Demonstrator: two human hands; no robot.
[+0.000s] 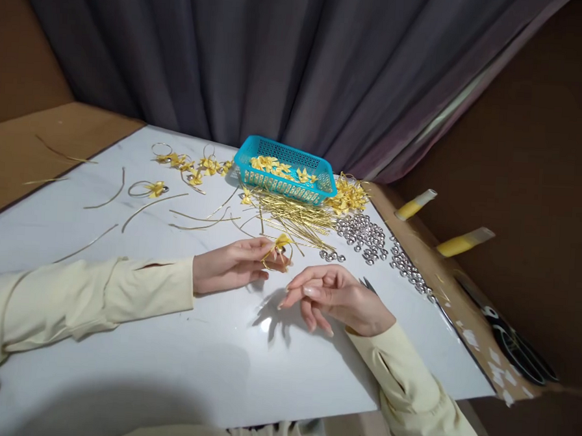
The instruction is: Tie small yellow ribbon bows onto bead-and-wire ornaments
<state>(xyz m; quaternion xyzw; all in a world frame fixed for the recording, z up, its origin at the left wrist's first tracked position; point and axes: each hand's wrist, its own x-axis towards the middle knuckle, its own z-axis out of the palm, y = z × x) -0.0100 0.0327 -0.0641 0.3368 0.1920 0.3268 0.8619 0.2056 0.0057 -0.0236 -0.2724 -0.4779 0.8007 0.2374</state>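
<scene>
Above the white tabletop, my left hand [242,262] pinches a yellow ribbon bow [282,241] with a loop of gold cord and a small silver bell-like bead. My right hand [333,295] hovers just to the right, fingers loosely spread and nothing visible in them. Partly hidden behind its wrist lies a dark pointed tool [368,285]. Beyond the hands is a bundle of gold cords [296,215]. Silver bell-like beads [361,235] lie in a pile to its right. A finished-looking bow with a cord loop [156,189] rests on the left.
A turquoise basket [287,151] holding yellow bows stands at the back, with more bows [348,194] beside it. Loose cord pieces [150,207] are scattered left. Black-handled scissors [513,347] and two yellow-filled tubes [465,242] are at the right. A grey curtain [241,59] hangs behind.
</scene>
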